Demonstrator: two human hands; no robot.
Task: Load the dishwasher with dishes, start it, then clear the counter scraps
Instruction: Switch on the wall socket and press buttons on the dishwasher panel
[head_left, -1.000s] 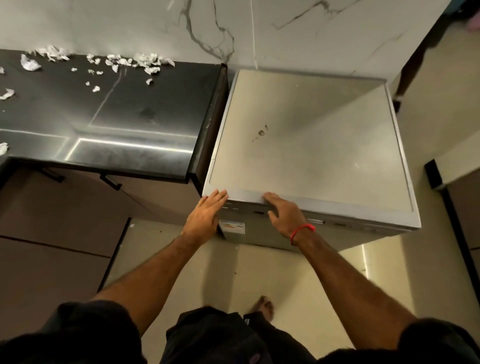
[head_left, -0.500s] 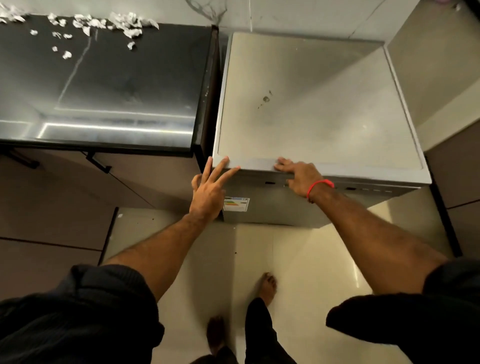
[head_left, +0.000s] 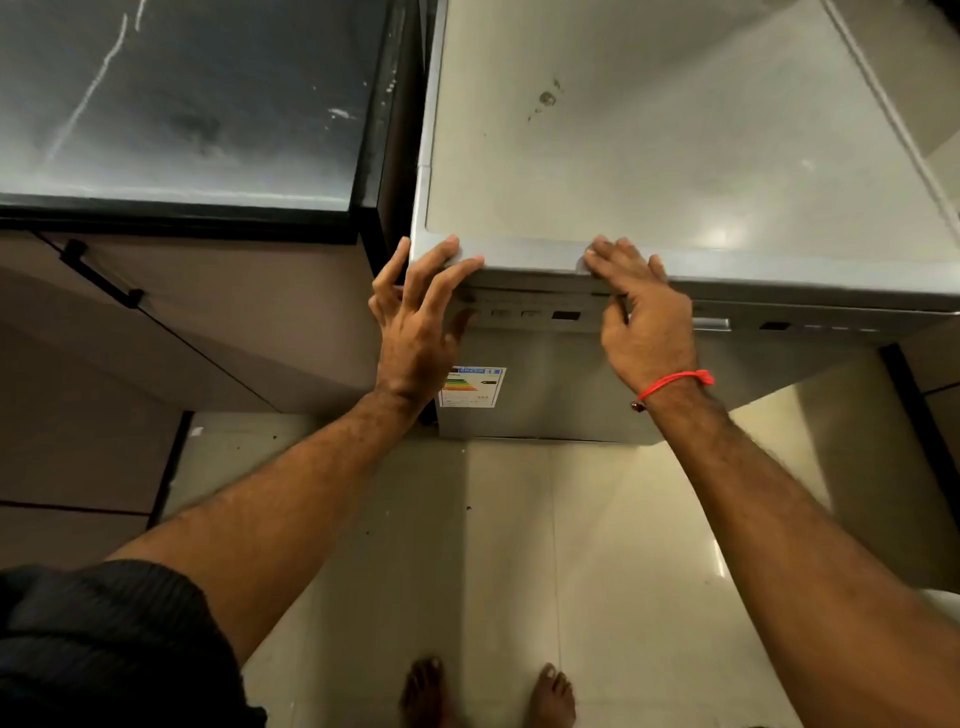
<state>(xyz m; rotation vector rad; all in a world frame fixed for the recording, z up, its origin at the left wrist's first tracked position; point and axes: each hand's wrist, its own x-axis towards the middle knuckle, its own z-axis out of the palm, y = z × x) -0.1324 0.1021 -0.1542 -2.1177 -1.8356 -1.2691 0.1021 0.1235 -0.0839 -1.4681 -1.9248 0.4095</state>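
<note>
The person wears a dark, ribbed-knit short sleeve (head_left: 104, 623) pushed up above the left elbow, leaving both forearms bare. A thin red thread bracelet (head_left: 675, 382), knotted with a small dark bead, circles the right wrist. Both bare feet (head_left: 488, 693) wear no shoes.

Left hand (head_left: 415, 322) now hooks fingers over dishwasher (head_left: 675, 171) front corner — scraps gone from view.

Dishwasher (head_left: 675, 156) right of counter (head_left: 182, 104), label (head_left: 471, 387) seemingly on its door
</note>
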